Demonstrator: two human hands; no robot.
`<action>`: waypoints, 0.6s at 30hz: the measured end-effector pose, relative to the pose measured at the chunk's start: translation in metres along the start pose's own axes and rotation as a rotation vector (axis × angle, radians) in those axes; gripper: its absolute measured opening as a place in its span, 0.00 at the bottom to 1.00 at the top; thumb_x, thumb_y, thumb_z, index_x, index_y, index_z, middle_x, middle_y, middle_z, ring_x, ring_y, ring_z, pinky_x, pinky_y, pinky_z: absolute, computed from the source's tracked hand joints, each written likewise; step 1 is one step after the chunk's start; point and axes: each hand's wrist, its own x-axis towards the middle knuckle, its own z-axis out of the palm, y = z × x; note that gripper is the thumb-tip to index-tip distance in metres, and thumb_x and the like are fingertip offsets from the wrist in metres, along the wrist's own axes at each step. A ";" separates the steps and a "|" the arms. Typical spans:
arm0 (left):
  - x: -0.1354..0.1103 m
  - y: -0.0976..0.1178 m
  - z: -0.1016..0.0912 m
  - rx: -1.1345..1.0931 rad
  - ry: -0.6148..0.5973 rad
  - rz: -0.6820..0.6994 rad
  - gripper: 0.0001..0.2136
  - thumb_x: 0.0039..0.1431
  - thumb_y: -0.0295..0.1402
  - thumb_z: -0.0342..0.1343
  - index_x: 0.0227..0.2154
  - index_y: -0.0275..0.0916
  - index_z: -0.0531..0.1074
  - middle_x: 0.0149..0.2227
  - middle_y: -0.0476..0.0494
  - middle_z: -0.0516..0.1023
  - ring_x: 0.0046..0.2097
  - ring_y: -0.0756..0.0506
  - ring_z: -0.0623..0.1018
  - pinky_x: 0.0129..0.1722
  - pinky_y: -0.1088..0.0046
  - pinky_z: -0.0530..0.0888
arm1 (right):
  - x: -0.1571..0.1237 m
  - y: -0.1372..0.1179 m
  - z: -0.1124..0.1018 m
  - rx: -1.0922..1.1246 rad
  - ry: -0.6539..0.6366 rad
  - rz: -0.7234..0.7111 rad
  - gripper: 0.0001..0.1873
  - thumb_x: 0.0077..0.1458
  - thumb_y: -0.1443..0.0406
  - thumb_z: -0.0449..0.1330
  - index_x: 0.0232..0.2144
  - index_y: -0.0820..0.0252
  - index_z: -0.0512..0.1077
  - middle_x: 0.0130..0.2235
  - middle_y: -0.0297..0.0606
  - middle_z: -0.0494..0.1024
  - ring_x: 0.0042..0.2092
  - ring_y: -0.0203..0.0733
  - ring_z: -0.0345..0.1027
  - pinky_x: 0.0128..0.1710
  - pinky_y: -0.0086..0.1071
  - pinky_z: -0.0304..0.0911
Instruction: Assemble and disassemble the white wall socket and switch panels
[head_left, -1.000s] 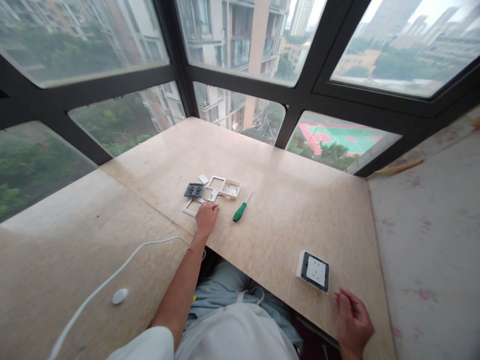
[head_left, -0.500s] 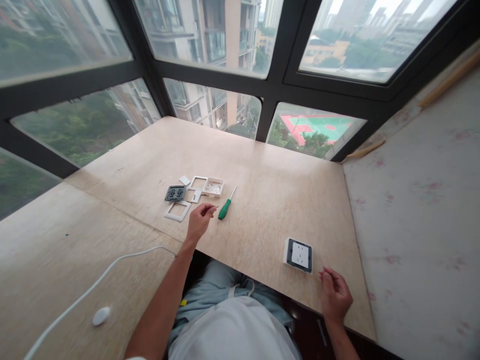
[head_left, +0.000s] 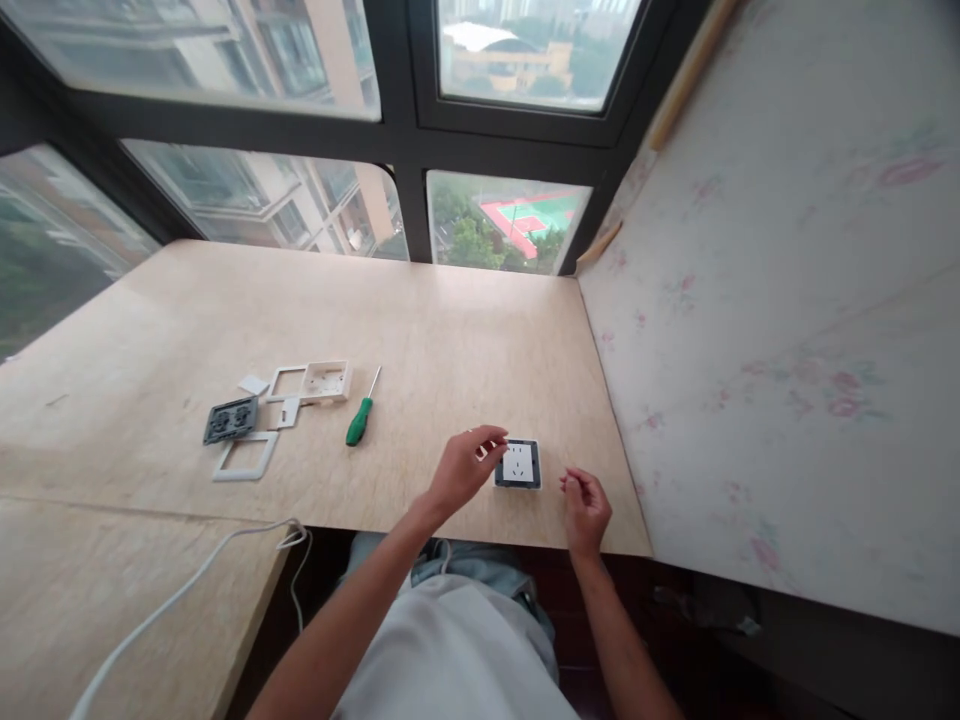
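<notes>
A wall socket with a white face and dark grey frame, seated in a white box, lies on the wooden tabletop between my hands. My left hand is at its upper left corner, thumb and forefinger pinched. A small thin piece, which looks like a screw, showed in that pinch a moment ago; the fingers mostly hide it now. To the right of the socket, my right hand is closed with its fingertips together, apart from the socket. What it holds, if anything, is too small to make out.
A green-handled screwdriver lies left of my hands. Further left are a white back box, a dark socket module, a white frame and small white plates. A white cable runs over the lower-left tabletop. A papered wall bounds the right.
My left hand has moved right, from beside the screwdriver to the socket's upper left corner. The view has turned to the right. My right hand stays closed beside the socket.
</notes>
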 end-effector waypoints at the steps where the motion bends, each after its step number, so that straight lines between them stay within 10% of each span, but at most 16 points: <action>1: 0.001 0.000 0.011 0.045 -0.063 0.034 0.07 0.60 0.29 0.57 0.41 0.40 0.76 0.36 0.46 0.83 0.33 0.49 0.79 0.35 0.73 0.75 | 0.000 0.000 0.000 0.010 0.004 0.000 0.15 0.52 0.56 0.61 0.35 0.63 0.77 0.31 0.40 0.81 0.33 0.43 0.75 0.35 0.36 0.70; 8: 0.010 -0.005 0.056 0.343 -0.269 0.144 0.08 0.62 0.27 0.57 0.42 0.41 0.78 0.36 0.45 0.82 0.39 0.46 0.79 0.41 0.71 0.74 | 0.000 -0.004 0.002 0.056 0.009 0.013 0.15 0.53 0.56 0.60 0.35 0.63 0.76 0.31 0.40 0.80 0.32 0.42 0.74 0.35 0.36 0.70; 18: 0.017 -0.006 0.067 0.526 -0.330 0.181 0.10 0.65 0.29 0.53 0.44 0.40 0.78 0.36 0.42 0.81 0.40 0.44 0.78 0.42 0.69 0.74 | 0.001 -0.006 0.001 0.046 -0.032 0.018 0.14 0.54 0.57 0.60 0.35 0.62 0.77 0.31 0.39 0.81 0.32 0.41 0.74 0.36 0.35 0.69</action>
